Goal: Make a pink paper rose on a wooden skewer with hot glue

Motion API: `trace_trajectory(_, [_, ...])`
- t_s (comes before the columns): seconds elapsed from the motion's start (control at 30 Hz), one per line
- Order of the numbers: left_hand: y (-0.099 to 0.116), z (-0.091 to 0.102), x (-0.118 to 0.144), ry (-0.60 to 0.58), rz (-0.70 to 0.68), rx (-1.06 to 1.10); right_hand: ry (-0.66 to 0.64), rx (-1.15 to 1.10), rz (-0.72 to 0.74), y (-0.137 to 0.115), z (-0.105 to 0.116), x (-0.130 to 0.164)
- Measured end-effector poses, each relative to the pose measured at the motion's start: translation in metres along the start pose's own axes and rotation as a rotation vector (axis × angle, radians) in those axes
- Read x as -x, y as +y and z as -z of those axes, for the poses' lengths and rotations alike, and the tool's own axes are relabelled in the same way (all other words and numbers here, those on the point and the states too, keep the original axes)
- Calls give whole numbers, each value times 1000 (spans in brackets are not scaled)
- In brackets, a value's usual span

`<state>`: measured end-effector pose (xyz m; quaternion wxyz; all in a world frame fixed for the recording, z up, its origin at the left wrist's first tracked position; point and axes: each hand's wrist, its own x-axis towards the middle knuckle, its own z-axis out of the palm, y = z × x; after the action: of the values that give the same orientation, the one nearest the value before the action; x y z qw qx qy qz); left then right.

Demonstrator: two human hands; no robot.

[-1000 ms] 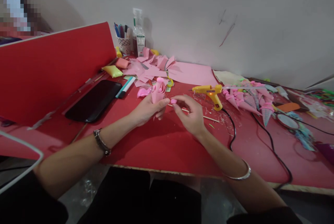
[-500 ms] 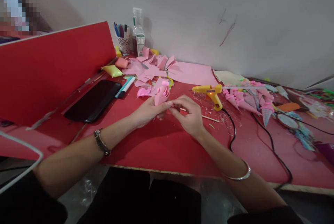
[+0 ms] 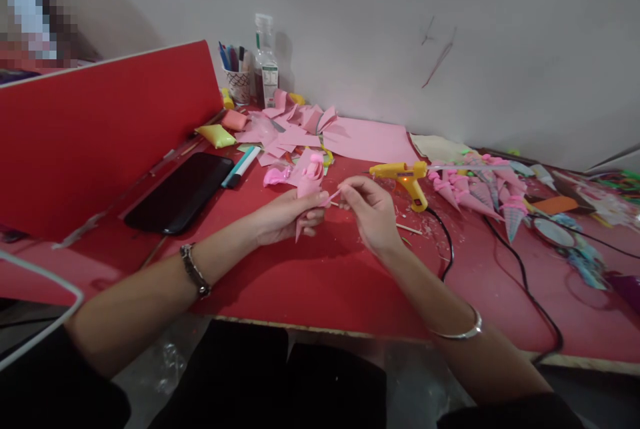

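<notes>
My left hand (image 3: 283,217) is wrapped round a small pink paper cone (image 3: 307,188), its tip pointing down below my fingers. Rounded pink lumps and curled pink pieces (image 3: 315,164) fill the cone's mouth. Thumb and forefinger of my right hand (image 3: 371,212) pinch the end of a thin pink strip (image 3: 333,197), which runs across to the cone near my left thumb. Whether the strip is joined to the cone I cannot tell. Behind the cone lies a shiny bright pink packet (image 3: 277,176).
A yellow glue gun (image 3: 407,186) with its light on stands right of my hands, its cable trailing forward. Several pink cones (image 3: 480,192) lie beyond it. To the left are a black phone (image 3: 180,192) and markers (image 3: 243,166). Pink paper scraps (image 3: 285,136) lie behind.
My right hand has moved slightly right, away from my left, and the pink strip now shows stretched between them. The cone's tip has come into view under my left hand.
</notes>
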<state>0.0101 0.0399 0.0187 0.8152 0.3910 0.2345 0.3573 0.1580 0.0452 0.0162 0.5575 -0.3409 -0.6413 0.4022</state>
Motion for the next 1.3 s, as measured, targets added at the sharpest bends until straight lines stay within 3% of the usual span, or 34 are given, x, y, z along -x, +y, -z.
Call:
trace_trajectory(0.17, [0,5,2,-203,106,87,68,-16,8,-4,6,-4])
trace_trajectory(0.43, [0,8,3,-307,201,118,-18,162,172,-20,0,1])
trace_trajectory(1.1, [0,7,2,-309,165,42,57,51,2,-14,-2,1])
trace_trajectory(1.3, [1,6,2,-284,180,33,62,70,33,-15,-2,1])
